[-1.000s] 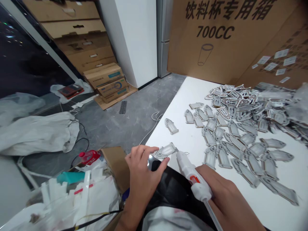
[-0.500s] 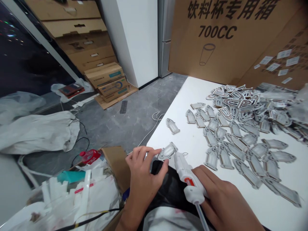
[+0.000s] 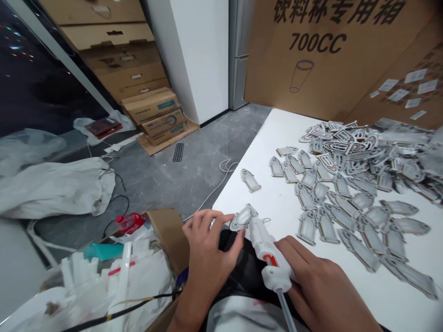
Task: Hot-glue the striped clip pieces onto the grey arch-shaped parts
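My left hand [image 3: 207, 251] pinches a small grey arch-shaped cutout [image 3: 243, 216] at the near corner of the white table [image 3: 277, 203], thumb and forefinger on its left end. My right hand [image 3: 321, 286] grips a white glue gun [image 3: 268, 258] with an orange trigger, its nozzle touching the cutout's right side. A glue stick pokes out of the gun's back end. One more cutout [image 3: 250, 180] lies alone further up the table edge.
A big heap of the same cutouts [image 3: 353, 180] covers the table's right half. Brown cartons [image 3: 321, 55] stand behind it. Left of the table lie white bags [image 3: 55, 186], a bin of paper scraps [image 3: 104, 281], a red bottle [image 3: 129, 222] and stacked boxes [image 3: 152, 115].
The glue gun has slid a little left and down along the cutout. My left hand has shifted its pinch slightly; the view has drifted a bit.
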